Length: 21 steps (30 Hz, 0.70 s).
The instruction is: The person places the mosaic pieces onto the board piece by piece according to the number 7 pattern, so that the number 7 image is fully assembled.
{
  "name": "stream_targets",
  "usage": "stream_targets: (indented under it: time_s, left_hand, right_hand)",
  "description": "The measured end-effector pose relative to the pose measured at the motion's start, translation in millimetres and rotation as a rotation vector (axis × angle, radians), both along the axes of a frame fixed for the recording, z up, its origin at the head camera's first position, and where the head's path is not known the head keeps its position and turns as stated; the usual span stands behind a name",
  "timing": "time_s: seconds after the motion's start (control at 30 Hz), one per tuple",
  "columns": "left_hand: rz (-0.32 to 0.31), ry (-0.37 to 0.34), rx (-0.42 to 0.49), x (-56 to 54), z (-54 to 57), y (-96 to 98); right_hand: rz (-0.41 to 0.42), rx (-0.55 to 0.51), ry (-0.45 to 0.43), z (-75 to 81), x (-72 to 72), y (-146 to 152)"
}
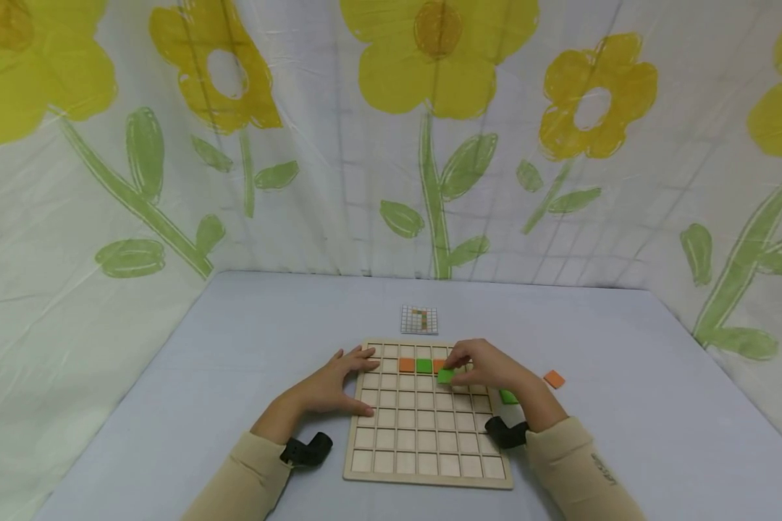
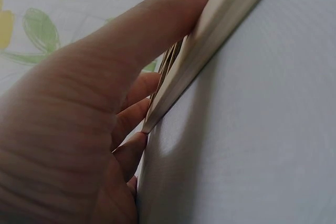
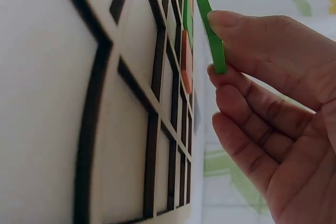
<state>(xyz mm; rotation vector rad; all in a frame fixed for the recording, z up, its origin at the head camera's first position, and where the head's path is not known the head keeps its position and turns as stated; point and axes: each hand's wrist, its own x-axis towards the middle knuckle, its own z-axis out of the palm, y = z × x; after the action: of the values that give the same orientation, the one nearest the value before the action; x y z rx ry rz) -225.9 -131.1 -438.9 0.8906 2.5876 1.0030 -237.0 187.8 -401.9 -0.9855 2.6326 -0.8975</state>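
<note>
A wooden grid board (image 1: 430, 480) lies flat on the table. In its second row sit an orange tile (image 1: 407, 365), a green tile (image 1: 423, 366) and another orange tile (image 1: 439, 365), side by side. My right hand (image 1: 489, 367) pinches a loose green square tile (image 3: 214, 48) between thumb and index finger; the right wrist view shows it just off the board's surface. At the board's left edge rests my left hand (image 1: 329, 387), fingers and thumb spread over the rim, touching no tile.
Beyond the board's far edge lies a small printed grid card (image 1: 420, 320) with coloured squares. A loose orange tile (image 1: 554, 379) is on the table to the right. Green tile (image 1: 509, 397) shows partly beneath my right forearm, beside the board. A flowered curtain (image 1: 339, 181) hangs behind the table.
</note>
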Motion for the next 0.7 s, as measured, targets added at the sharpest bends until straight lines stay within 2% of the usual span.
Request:
stream_targets:
  time_s: [0.3,0.7]
  left_hand:
    - [0.008,0.007,-0.001,-0.5,0.0,0.1]
    - [0.003,0.012,-0.001,-1.4,-1.4,-0.2]
  right_hand:
    - [0.001,-0.048,-0.078,-7.1,-0.2,-5]
    - [-0.033,-0.057,-0.072,-13.4,0.9,-5]
